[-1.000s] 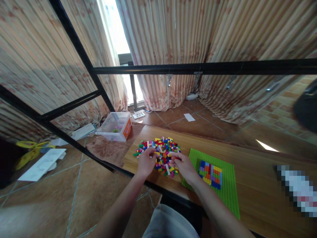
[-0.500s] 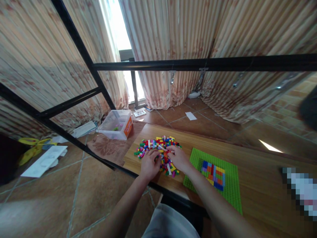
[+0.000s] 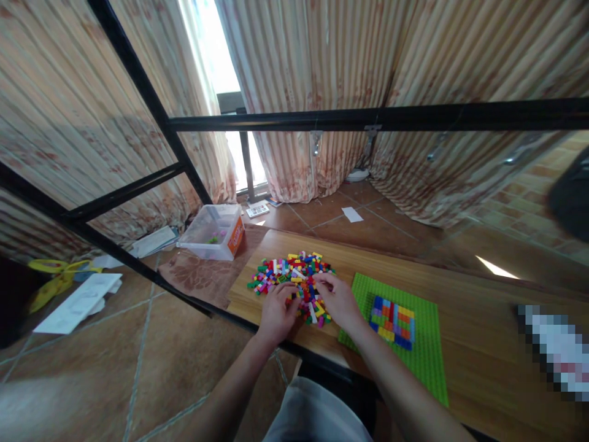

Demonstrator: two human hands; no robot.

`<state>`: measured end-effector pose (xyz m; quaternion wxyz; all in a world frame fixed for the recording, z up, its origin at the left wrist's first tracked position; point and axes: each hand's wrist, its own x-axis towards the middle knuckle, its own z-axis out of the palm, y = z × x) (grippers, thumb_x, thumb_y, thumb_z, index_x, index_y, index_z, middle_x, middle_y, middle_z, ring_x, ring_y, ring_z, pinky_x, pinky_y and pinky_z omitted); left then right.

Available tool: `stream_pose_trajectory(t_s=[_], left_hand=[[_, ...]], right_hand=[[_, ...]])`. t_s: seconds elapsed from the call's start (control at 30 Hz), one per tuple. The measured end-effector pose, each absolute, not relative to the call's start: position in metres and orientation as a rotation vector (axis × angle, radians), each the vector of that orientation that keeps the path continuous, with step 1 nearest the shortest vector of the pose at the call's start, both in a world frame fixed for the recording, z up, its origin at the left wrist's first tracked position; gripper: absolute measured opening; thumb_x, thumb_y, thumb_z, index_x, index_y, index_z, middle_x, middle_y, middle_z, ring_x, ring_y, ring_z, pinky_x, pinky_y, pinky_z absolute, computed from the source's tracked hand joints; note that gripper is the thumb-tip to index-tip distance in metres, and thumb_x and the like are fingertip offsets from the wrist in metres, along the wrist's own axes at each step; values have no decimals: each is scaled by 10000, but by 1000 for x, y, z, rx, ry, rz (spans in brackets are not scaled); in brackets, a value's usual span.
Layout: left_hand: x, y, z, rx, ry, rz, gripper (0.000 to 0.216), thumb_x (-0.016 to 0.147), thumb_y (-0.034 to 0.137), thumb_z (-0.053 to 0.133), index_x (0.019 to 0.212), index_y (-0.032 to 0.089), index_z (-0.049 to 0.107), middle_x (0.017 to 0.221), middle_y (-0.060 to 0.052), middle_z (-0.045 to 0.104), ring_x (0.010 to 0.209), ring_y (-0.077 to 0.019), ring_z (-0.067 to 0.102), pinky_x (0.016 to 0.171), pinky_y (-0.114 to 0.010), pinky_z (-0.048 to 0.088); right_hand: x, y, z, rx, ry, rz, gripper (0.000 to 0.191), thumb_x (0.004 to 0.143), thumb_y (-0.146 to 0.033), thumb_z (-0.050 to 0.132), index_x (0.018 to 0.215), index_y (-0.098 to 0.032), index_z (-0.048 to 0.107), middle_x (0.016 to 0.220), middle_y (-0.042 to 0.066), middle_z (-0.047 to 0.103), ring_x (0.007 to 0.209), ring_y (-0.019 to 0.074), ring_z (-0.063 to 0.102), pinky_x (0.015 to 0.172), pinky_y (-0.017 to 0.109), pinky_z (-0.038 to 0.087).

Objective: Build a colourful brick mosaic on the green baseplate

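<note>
A heap of small toy building bricks (image 3: 281, 270) in many colours lies on the wooden table in front of me. My left hand (image 3: 277, 312) rests at the near left side of the heap, fingers bent over the bricks with the thumb apart. At the heap's right side is my right hand (image 3: 337, 299), its fingertips drawn together among the bricks; anything between them is too small to make out. To the right lies a green baseplate (image 3: 427, 362), partly under my right forearm. A flat block of coloured bricks (image 3: 392, 322) is set on it.
The wooden table (image 3: 473, 319) carries a pixelated object (image 3: 559, 350) at its right. A clear plastic box (image 3: 207, 239) with an orange label stands on the floor beyond the left end. Black metal bars (image 3: 276, 123) cross ahead, with curtains (image 3: 294, 61) behind.
My right hand has drawn back slightly from the middle of the heap, opening a gap between the two hands. My left hand stays over the bricks. The view has shifted slightly.
</note>
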<state>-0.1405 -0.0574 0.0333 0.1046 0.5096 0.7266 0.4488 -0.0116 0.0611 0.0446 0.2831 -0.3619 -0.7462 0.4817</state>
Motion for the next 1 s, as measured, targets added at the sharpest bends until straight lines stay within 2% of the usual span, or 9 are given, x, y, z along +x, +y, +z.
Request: stream_pose_trajectory(t_s=[0.13,0.27,0.4,0.63,0.77,0.9,1.0], left_hand=[[-135,-58,45,1054,1715,1512,221,850,344,653,961,164,714,920,-66,716,841,-202,653,793,-323,516],[-126,-59,59,961,1477,1572,266,835,379,693,951,142,718,934,-71,718,852,-192,652,802,-302,515],[-118,-64,69,1059,1568,1597,212,866,331,661,979,158,707,933,-71,712,863,-194,657,819,-314,526],[-112,-70,75,1380,1851,1511,171,907,231,585,1048,203,677,954,-49,686,872,-166,656,811,-283,532],[-108,-71,80,1382,1831,1488,172,918,249,569,1054,203,664,955,-50,682,863,-166,649,786,-276,532],[-103,-69,80,1218,1762,1518,227,896,325,610,1073,193,662,956,-58,686,853,-178,660,783,-297,547],[-100,-65,79,1007,1627,1582,224,859,365,647,976,176,670,870,-43,695,759,-171,666,724,-297,562]], right_hand=[[-6,45,49,-844,-1801,1602,288,822,-402,592,991,-210,725,917,51,750,803,208,685,744,343,542],[-6,33,57,-753,-1725,1689,267,796,-411,648,967,-225,736,924,44,743,827,205,682,746,332,539],[-5,27,66,-732,-1637,1707,241,754,-398,703,925,-234,747,908,30,736,825,198,675,760,326,533],[2,17,73,-786,-1257,2031,427,691,-495,787,1010,-215,733,793,20,736,687,161,663,637,280,524],[4,14,71,-790,-1044,2136,397,648,-456,837,948,-210,755,727,7,730,608,115,629,577,226,479],[6,12,71,-784,-994,2102,327,613,-390,868,877,-225,772,739,-8,734,618,106,629,573,214,478],[7,10,72,-791,-1070,2013,296,610,-380,863,847,-227,776,707,-9,730,579,113,612,530,224,465]])
